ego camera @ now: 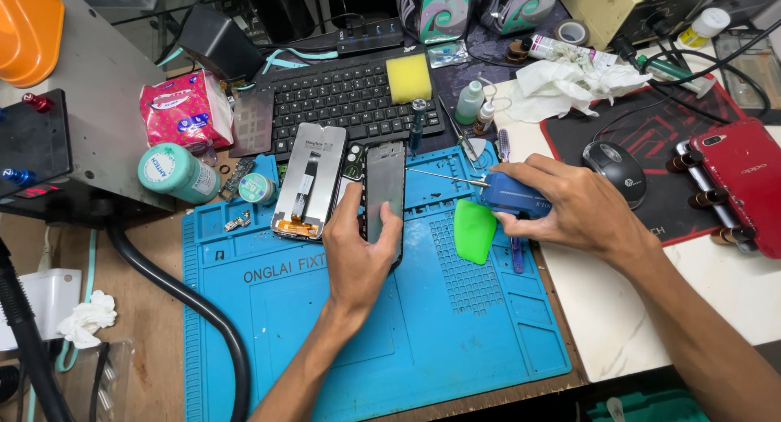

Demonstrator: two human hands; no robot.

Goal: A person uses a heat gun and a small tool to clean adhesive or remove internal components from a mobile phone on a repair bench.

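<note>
Both hands work over one blue mat [455, 324].

Left hand [362, 251] grips one dark phone frame [384, 190] at the mat's centre; right hand [569, 206], at 3 o'clock, is closed round a blue tool [512, 196] whose thin tip points at the frame. One green pick [473, 229] lies between. Toward 12: one opened phone [309, 182], one keyboard [346, 97], one yellow sponge [408, 77].
</note>
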